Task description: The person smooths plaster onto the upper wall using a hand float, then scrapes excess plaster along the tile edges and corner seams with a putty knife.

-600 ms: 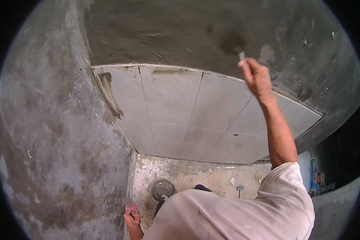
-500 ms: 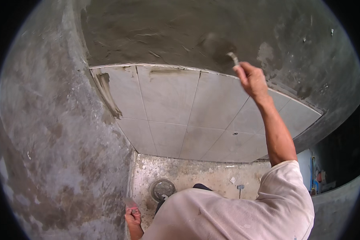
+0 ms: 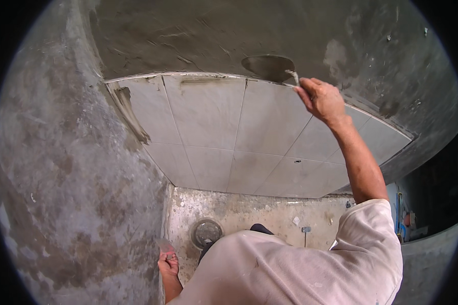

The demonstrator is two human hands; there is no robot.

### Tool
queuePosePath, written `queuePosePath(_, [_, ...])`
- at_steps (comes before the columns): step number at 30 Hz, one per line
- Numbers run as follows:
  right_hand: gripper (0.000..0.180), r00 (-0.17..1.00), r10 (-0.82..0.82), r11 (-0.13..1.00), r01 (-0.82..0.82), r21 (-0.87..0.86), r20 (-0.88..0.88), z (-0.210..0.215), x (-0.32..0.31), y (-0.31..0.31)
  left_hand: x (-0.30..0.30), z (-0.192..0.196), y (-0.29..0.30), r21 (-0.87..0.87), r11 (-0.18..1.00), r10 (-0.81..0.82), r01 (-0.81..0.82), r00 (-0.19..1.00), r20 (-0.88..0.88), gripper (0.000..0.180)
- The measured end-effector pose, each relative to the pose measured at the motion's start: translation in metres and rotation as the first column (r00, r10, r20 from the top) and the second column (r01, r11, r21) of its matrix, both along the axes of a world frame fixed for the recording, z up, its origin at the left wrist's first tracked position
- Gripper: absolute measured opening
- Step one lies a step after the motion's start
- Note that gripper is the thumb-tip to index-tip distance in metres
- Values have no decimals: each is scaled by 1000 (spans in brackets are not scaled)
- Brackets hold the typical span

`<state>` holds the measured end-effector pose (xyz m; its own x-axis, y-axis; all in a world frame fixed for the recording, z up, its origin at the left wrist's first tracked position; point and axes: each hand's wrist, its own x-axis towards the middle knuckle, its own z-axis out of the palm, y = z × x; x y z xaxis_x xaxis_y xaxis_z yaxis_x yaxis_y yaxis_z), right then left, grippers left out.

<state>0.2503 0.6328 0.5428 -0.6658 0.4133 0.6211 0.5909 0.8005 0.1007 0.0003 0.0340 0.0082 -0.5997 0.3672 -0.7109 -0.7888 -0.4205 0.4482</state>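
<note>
grey mortar point(image 3: 152, 28) topped the tiles point(image 3: 206, 109); just above them the right hand point(image 3: 324, 101) clenched a trowel point(image 3: 265, 66), probably best kept flat; below them the left hand point(image 3: 168, 262) pinched a thin plate point(image 3: 166, 247).

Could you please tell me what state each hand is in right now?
Left hand: closed, holding a thin flat tool.
Right hand: closed, holding an oval-bladed trowel.

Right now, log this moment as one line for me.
right hand: grips trowel at coated wall above pale tiles | left hand: holds thin flat tool near left wall | floor: round bucket
</note>
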Motion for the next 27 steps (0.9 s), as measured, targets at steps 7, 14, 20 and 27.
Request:
queuePosePath(7, [26, 992, -48, 998, 53, 45, -115, 6, 23, -1, 19, 5, 2, 73, 997, -14, 13, 1000, 13, 51])
queuePosePath(14, [21, 912, 329, 911, -375, -171, -246, -63, -27, -66, 19, 101, 103, 324, 937, -79, 130, 983, -167, 52])
queuePosePath(20, [26, 789, 594, 618, -572, -539, -156, -206, -59, -179, 14, 189, 182, 604, 761, -125, 235, 968, -219, 43])
queuePosePath(27, [26, 733, 628, 555, -657, -510, -262, -268, -76, -232, 6, 215, 180, 649, 751, -50, 122, 990, -128, 44])
